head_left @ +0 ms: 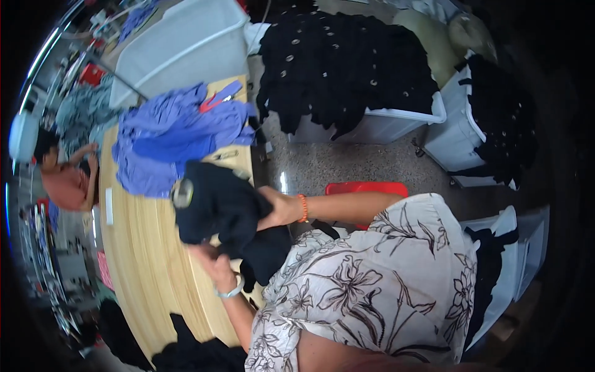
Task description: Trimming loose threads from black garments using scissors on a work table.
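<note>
- Black cloth [220, 201] is bunched in front of you, above the wooden table [142, 248]
- Your right hand [280, 208] grasps its side
- Your left hand [215, 268] touches its lower edge; blur hides whether it grips
- Purple clothes [166, 118] lie heaped on the table near it

Black cloth [217, 201], loosely bunched, above the pale wooden table [145, 248].

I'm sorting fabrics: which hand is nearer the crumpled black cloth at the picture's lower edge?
Left. The left hand is above the black cloth; the right hand farther up and rightward.
</note>
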Available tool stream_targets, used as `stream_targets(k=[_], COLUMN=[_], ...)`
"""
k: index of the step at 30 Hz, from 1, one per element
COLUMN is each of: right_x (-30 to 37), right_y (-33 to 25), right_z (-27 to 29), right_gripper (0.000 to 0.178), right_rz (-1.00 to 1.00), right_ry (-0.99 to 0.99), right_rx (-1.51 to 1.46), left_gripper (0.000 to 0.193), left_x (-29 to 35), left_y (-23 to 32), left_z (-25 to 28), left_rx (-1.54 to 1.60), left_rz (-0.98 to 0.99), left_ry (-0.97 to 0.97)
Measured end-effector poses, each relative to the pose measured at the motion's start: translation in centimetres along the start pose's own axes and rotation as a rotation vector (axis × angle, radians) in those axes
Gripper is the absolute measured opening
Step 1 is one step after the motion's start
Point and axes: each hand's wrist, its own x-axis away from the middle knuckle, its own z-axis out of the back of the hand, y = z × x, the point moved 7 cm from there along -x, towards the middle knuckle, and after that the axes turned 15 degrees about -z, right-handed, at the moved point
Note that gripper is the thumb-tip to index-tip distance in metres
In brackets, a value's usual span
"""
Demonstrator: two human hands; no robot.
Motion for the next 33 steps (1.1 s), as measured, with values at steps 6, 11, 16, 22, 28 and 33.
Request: stream_targets(k=[6, 11, 16, 22, 28, 33], right_x=[4.9, 11.0, 12.3, 0.8, -10.9, -4.3], right_y=[-0.3, -0.9, -3.3, 6.6, 21.9, 21.7], right_z=[16.5, 31.5, 48.5, 48.7, 7.9, -9.8], right_gripper=[0.056, 0.029, 0.061, 0.037, 0.035, 0.038], right_rz=[-0.045, 0.038, -0.235, -0.482, -0.252, -0.076], right_ry=[0.396, 1.032, 1.359, 1.276, -0.339, -1.038], right_rx=[-0.584, -0.341, 0.361, 1.32, 0.926, 1.004], left_gripper=[0.033, 0.054, 0.06, 0.052, 0.051, 0.035], left_x=[1.3, 0.0, -1.7, -8.4, -13.0, -10.9], left_y=[-9.3, -6.9, -7.0, 0.1, 7.2, 3.3], left_z=[-20.4, -29.5, -32.1, -32.9, -35.5, -34.3], left_rx=[0.342, 0.542, 0.538, 0.412, 0.404, 0.489], left_rz=[0.429, 0.505, 0.59, 0.214, -0.381, 0.089], left_ry=[-0.689, -0.989, -1.017, -0.952, -0.908, -1.003])
